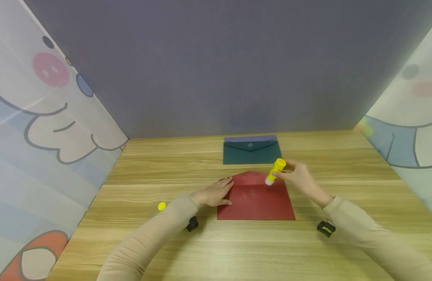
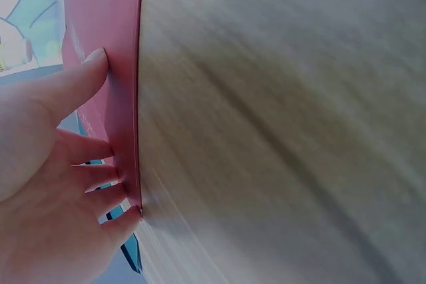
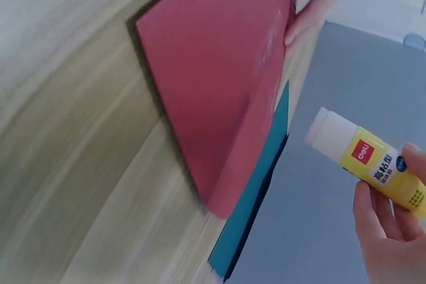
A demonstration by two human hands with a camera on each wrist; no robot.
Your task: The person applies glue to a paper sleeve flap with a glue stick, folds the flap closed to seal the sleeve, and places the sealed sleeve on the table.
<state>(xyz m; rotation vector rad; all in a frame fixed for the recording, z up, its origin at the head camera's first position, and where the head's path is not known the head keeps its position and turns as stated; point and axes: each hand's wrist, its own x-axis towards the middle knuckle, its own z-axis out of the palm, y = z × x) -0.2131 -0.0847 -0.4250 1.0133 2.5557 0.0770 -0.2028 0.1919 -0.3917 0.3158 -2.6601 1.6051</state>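
Observation:
A red envelope (image 1: 256, 203) lies on the table with its flap unfolded toward the far side. My left hand (image 1: 215, 194) rests on the envelope's left edge, fingers spread and straight, as the left wrist view also shows. Over the right part of the flap, my right hand (image 1: 300, 177) holds a yellow glue stick (image 1: 277, 167), tilted with its white end downward. In the right wrist view the uncapped glue stick (image 3: 373, 161) is pinched between thumb and fingers, its white end pointing toward the envelope (image 3: 213, 64).
Behind the red envelope lies a dark green envelope (image 1: 251, 155), with a purple envelope (image 1: 268, 138) partly hidden under it. A yellow cap (image 1: 161, 206) stands on the wooden table (image 1: 149, 168) beside my left forearm. A grey panel (image 1: 237, 70) rises at the back.

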